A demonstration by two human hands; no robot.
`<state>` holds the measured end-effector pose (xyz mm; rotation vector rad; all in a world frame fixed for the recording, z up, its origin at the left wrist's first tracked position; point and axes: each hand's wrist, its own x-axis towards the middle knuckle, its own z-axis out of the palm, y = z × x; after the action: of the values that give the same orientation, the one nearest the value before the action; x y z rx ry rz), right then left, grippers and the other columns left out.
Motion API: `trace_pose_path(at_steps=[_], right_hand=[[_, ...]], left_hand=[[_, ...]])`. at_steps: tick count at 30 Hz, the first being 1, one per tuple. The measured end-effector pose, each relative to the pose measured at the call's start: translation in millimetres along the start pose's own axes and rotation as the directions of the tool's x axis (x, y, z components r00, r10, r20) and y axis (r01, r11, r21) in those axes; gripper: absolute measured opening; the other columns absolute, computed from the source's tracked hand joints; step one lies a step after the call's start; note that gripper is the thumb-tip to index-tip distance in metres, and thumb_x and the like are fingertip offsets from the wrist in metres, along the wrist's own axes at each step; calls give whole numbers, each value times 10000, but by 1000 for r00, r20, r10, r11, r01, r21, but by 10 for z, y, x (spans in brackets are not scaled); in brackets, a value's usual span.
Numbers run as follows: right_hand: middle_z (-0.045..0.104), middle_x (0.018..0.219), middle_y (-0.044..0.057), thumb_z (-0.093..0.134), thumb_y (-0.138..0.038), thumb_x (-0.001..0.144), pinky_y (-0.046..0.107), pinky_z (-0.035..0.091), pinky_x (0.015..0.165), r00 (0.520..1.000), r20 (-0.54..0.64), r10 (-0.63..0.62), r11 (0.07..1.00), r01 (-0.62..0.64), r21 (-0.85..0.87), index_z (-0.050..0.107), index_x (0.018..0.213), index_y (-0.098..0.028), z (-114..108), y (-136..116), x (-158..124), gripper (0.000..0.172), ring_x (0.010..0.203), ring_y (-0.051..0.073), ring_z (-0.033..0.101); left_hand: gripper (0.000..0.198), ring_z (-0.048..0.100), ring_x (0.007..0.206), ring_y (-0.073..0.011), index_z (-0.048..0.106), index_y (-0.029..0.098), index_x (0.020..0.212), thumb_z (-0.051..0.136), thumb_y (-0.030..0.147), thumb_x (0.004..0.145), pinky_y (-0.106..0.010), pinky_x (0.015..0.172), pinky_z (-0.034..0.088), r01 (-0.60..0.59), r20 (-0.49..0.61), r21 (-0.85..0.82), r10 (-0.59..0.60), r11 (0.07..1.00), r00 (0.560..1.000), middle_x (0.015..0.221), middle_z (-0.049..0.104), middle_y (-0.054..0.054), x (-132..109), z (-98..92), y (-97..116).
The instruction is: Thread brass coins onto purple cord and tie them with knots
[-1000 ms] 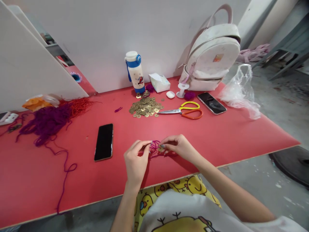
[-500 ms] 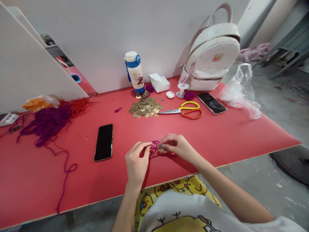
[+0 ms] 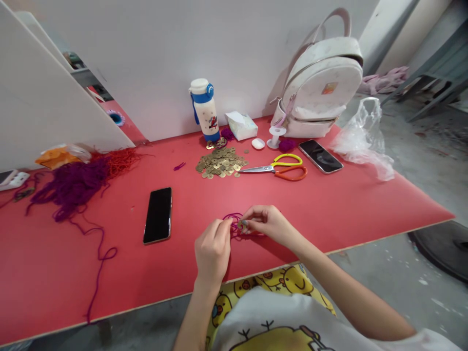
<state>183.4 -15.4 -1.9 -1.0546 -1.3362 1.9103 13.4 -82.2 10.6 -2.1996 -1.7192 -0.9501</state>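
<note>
My left hand [image 3: 213, 248] and my right hand [image 3: 268, 224] meet over the near middle of the red table [image 3: 329, 200]. Both pinch a loop of purple cord [image 3: 232, 218] between fingertips. A small brass coin [image 3: 241, 225] sits at my right fingertips, threaded on or pressed against the cord. Both hands have their fingers closed. The cord's loose ends lie under the hands on the table.
A black phone [image 3: 158, 214] lies left of my hands. Farther back are a pile of brass coins [image 3: 220, 163], scissors [image 3: 278, 168], a second phone [image 3: 321, 156], a bottle [image 3: 204, 109], a tissue pack [image 3: 241, 125] and a white backpack [image 3: 321, 83]. Purple and red yarn [image 3: 73, 183] covers the left.
My left hand has shifted slightly right and closed tighter on the cord, nearer my right hand. The right hand has barely moved.
</note>
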Motion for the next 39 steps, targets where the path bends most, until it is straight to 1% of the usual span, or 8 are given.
trace_pose_path(at_steps=[3, 6, 12, 19, 25, 33, 39], right_hand=[[714, 675, 31, 807, -443, 673, 313, 606, 686, 999, 18, 29, 998, -30, 57, 641, 798, -144, 4, 16, 9, 364, 637, 157, 719], [726, 699, 45, 815, -475, 661, 323, 611, 698, 999, 24, 36, 997, -37, 66, 642, 802, -138, 1, 34, 16, 404, 644, 159, 724], [729, 714, 47, 799, -503, 676, 315, 612, 705, 999, 17, 28, 999, -29, 44, 622, 792, -141, -1, 46, 19, 419, 662, 155, 728], [718, 676, 29, 780, -547, 679, 323, 611, 705, 999, 34, 28, 998, -29, 58, 543, 767, -168, 3, 90, 29, 456, 661, 166, 735], [719, 653, 29, 780, -569, 667, 318, 611, 693, 996, 65, 61, 995, -66, 77, 528, 759, -173, 25, 87, 32, 478, 651, 168, 736], [708, 616, 15, 763, -557, 700, 275, 599, 642, 996, 71, 59, 993, -65, 93, 500, 765, -174, 46, 99, 24, 469, 614, 151, 728], [694, 612, 8, 772, -457, 726, 293, 608, 595, 996, 78, 41, 993, -50, 106, 499, 768, -176, 70, 82, 11, 394, 622, 174, 731]], left_hand=[[179, 664, 657, -134, 688, 153, 952, 510, 134, 953, -223, 627, 468, -15, 3, 40, 15, 999, 1000, 746, 710, -41, -7, 3, -5], [189, 659, 659, -131, 688, 159, 959, 500, 142, 961, -223, 626, 460, -11, 7, 60, 11, 998, 1000, 758, 714, -42, 1, 1, -20], [177, 649, 645, -139, 684, 141, 926, 510, 132, 953, -232, 607, 449, -32, -4, 117, 33, 993, 999, 735, 698, -46, 27, -9, -52], [200, 635, 639, -139, 696, 159, 945, 498, 134, 953, -228, 593, 448, -74, 66, 174, 63, 982, 996, 709, 673, -38, 55, -18, -82], [201, 628, 640, -146, 693, 157, 932, 496, 125, 950, -238, 585, 433, -59, 63, 173, 49, 983, 997, 719, 673, -40, 55, 23, -109], [192, 599, 601, -140, 682, 160, 907, 497, 139, 953, -239, 562, 397, -67, 64, 179, 56, 982, 996, 674, 637, -18, 21, 62, -59], [186, 603, 613, -143, 683, 158, 906, 503, 133, 949, -245, 570, 401, -57, 63, 155, 48, 986, 997, 691, 651, -23, 26, 51, -70]])
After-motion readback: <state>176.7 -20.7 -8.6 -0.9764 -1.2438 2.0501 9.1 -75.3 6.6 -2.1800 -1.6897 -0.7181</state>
